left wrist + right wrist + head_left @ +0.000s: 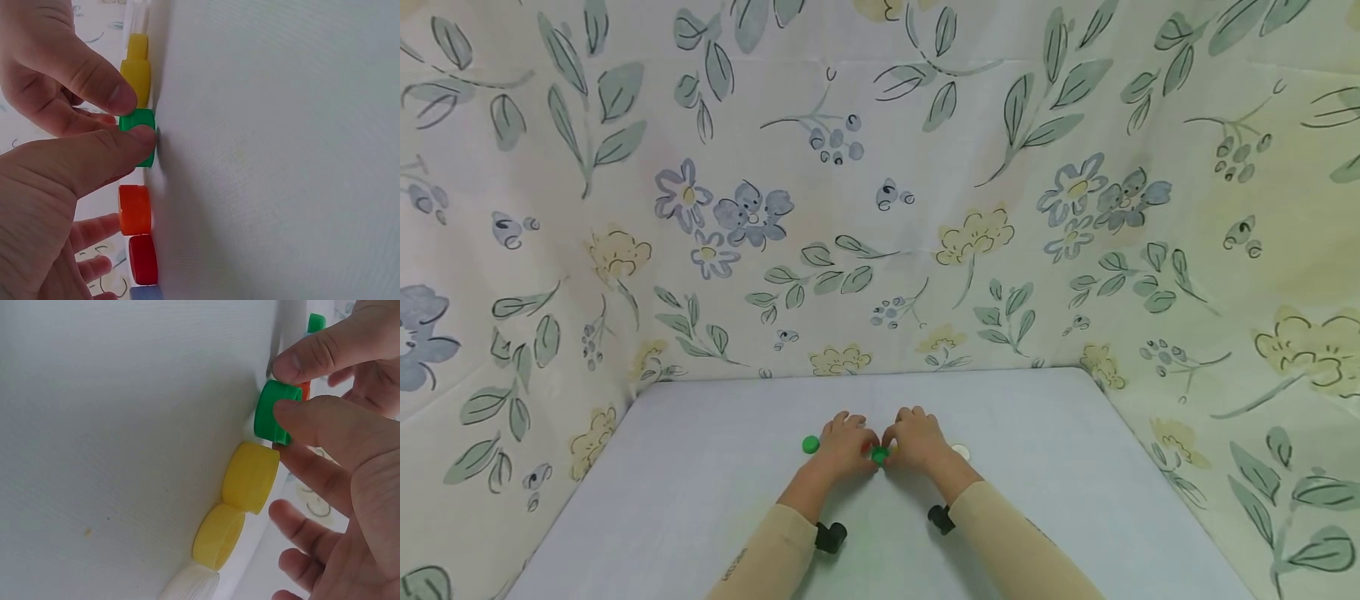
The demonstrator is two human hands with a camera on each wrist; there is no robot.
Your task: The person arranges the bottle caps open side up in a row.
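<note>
A green bottle cap [880,456] is between my two hands over the white table. My left hand [850,446] pinches its left side, with the thumb across the green face in the left wrist view. From the other side my right hand [916,439] pinches it, its thumb [306,415] overlapping the cap's edge. In the right wrist view, two yellow caps [251,478] stand in line beside the green one. An orange cap [135,209] and a red cap [144,259] are near my left fingers. The other fingers of both hands are spread.
Left of the hands lies another green cap [811,444], and a white cap [960,452] is by the right wrist. Part of a blue cap [145,293] shows at the row's end. A floral cloth [850,208] hangs behind the white table [715,408].
</note>
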